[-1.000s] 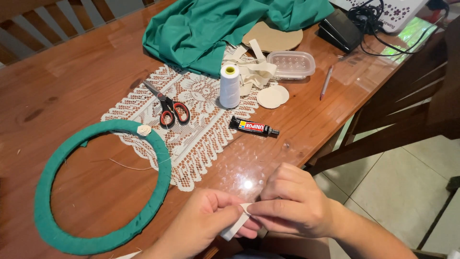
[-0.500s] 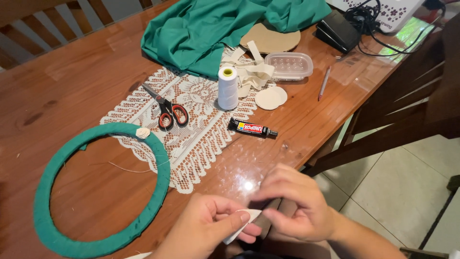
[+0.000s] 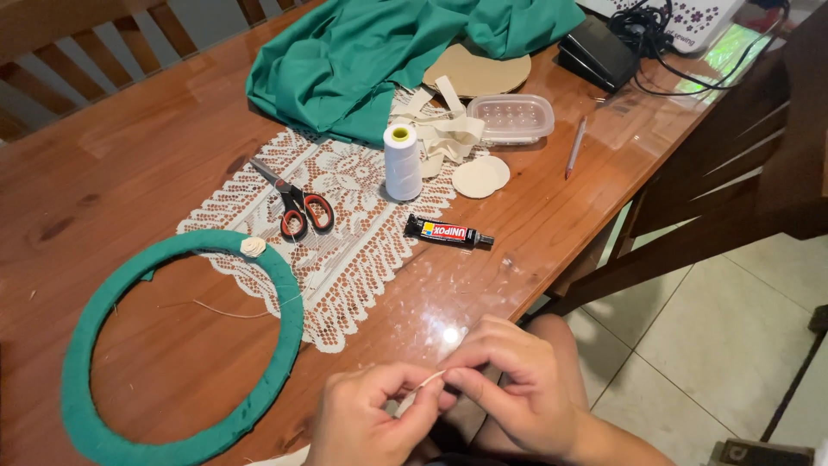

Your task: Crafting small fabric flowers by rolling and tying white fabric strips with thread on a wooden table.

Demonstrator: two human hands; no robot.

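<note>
At the bottom of the head view, my left hand (image 3: 371, 418) and my right hand (image 3: 509, 388) meet over the table's near edge, both pinching a thin cream fabric strip (image 3: 423, 385) between their fingertips. To their left a ring wrapped in green fabric (image 3: 289, 332) lies flat on the wooden table (image 3: 112, 164). A small cream rolled rosette (image 3: 253, 247) sits on the ring's top.
On a white lace runner (image 3: 354, 259) lie red-handled scissors (image 3: 297, 207), a white thread cone (image 3: 402, 162) and a black glue tube (image 3: 447, 232). Beyond are cream fabric circles (image 3: 480, 175), a clear plastic box (image 3: 511, 117), a pencil (image 3: 575, 147), green cloth (image 3: 379, 52) and a black pedal (image 3: 597, 52). A dark chair (image 3: 733, 198) stands right.
The camera has shifted slightly. My hands have moved closer together and the cream strip, seen wider before, now shows as a thin edge between my fingertips.
</note>
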